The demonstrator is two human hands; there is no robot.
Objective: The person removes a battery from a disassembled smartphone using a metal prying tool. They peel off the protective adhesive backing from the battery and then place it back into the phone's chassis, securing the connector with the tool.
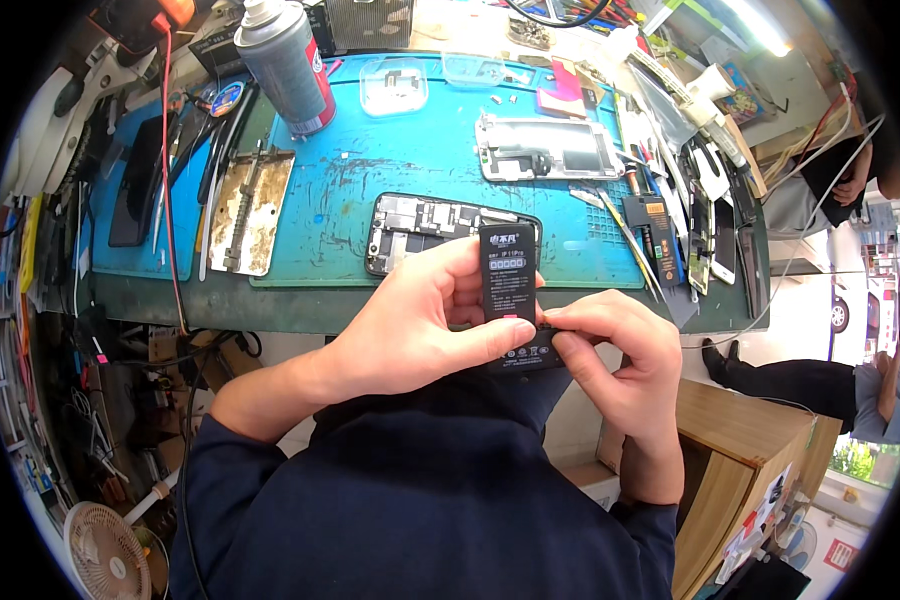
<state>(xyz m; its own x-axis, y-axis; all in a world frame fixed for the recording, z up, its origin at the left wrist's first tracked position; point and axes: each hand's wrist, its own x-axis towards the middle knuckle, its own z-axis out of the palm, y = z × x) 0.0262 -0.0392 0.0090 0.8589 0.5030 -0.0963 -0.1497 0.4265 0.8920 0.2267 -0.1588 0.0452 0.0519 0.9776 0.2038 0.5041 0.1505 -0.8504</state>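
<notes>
A black L-shaped phone battery [510,275] with pale print is held up in front of me, over the near edge of the bench. My left hand [425,320] grips it from the left, thumb across its lower part and fingers behind. At the battery's inner corner, my right hand [620,350] pinches with thumb and forefinger; the small part between those fingertips is mostly hidden. Just beyond lies an opened phone housing [420,225] with its inner parts showing, partly covered by the battery and my left hand.
A blue work mat [370,150] covers the bench. On it are a spray can [288,75], a metal holding fixture [250,215], a silver phone frame [550,148], and a clear plastic tray [393,88]. Tools and phones crowd both sides. A wooden cabinet [745,430] stands at right; other people are beyond.
</notes>
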